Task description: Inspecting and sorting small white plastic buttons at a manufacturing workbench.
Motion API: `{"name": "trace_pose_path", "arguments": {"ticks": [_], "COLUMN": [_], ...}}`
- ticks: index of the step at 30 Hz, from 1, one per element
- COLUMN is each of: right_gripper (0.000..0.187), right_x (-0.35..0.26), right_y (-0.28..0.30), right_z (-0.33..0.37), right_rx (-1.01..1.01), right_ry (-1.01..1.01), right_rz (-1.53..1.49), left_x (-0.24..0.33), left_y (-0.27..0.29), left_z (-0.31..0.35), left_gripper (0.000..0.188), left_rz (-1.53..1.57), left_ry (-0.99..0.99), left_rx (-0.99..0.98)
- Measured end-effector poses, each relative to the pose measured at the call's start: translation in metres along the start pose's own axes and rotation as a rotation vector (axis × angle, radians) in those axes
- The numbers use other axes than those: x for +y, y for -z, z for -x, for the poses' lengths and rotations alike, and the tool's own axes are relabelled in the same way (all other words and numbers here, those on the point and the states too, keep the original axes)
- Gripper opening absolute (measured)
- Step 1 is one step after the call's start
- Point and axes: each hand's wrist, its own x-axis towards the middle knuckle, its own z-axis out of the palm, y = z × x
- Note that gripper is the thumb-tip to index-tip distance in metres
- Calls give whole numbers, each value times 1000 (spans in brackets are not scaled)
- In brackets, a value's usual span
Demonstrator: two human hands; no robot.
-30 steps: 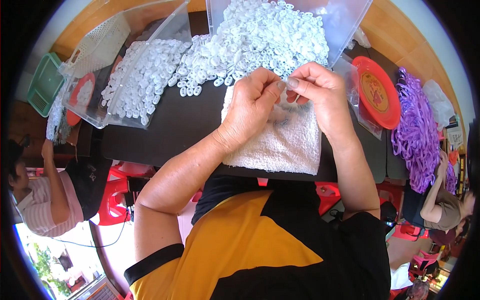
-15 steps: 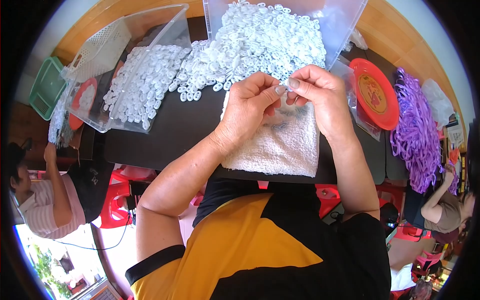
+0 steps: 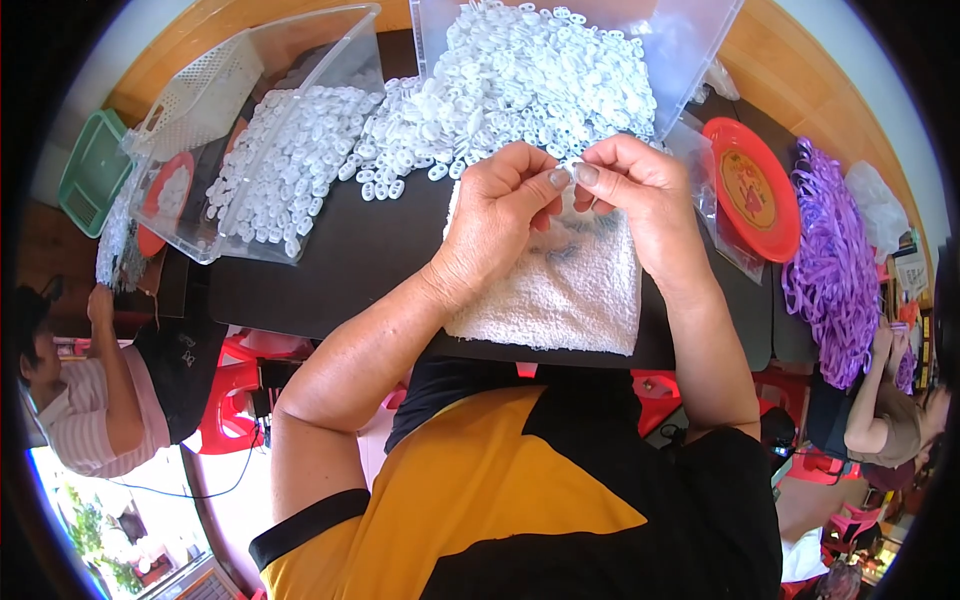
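Observation:
My left hand (image 3: 500, 205) and my right hand (image 3: 645, 200) meet above the near end of a loose pile. Between their thumbs and fingertips they pinch a small white plastic piece (image 3: 571, 166), mostly hidden by the fingers. Under both hands lies a white terry towel (image 3: 560, 300) with bluish-grey smudges. Just beyond them spreads a heap of small white oval plastic pieces with holes (image 3: 540, 85), spilling from a clear plastic bin (image 3: 690, 60) tipped toward me.
On the left, a second clear bin (image 3: 190, 240) holds more white pieces, beside a green basket (image 3: 92, 180). To the right are a red round plate (image 3: 778, 215) and a bundle of purple ribbons (image 3: 830, 270). Co-workers sit at both sides of the dark table (image 3: 340, 275).
My hands stay nearly in place, with slight shifts of the fingertips around the small piece. At the right, the co-worker's arms have moved by the purple ribbons.

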Motion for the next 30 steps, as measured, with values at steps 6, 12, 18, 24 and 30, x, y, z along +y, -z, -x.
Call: {"name": "trace_pose_path", "arguments": {"ticks": [6, 12, 18, 24, 30], "right_gripper": [14, 14, 14, 15, 15], "right_x": [0, 6, 6, 4, 4], "right_y": [2, -17, -17, -2, 4], "right_z": [-1, 4, 4, -1, -3], "right_rx": [-13, 48, 45, 48, 36], "right_ry": [-28, -19, 21, 7, 23], "right_rz": [-16, -120, -147, -132, -77], "left_x": [-5, -13, -10, -1, 1], "left_y": [1, -1, -2, -3, 0], "left_z": [-1, 0, 1, 1, -1], "left_gripper": [13, 13, 11, 14, 15], "left_rz": [-40, 19, 49, 76, 49], "left_ry": [-29, -70, -77, 5, 18], "left_rx": [-16, 32, 53, -13, -20]}}
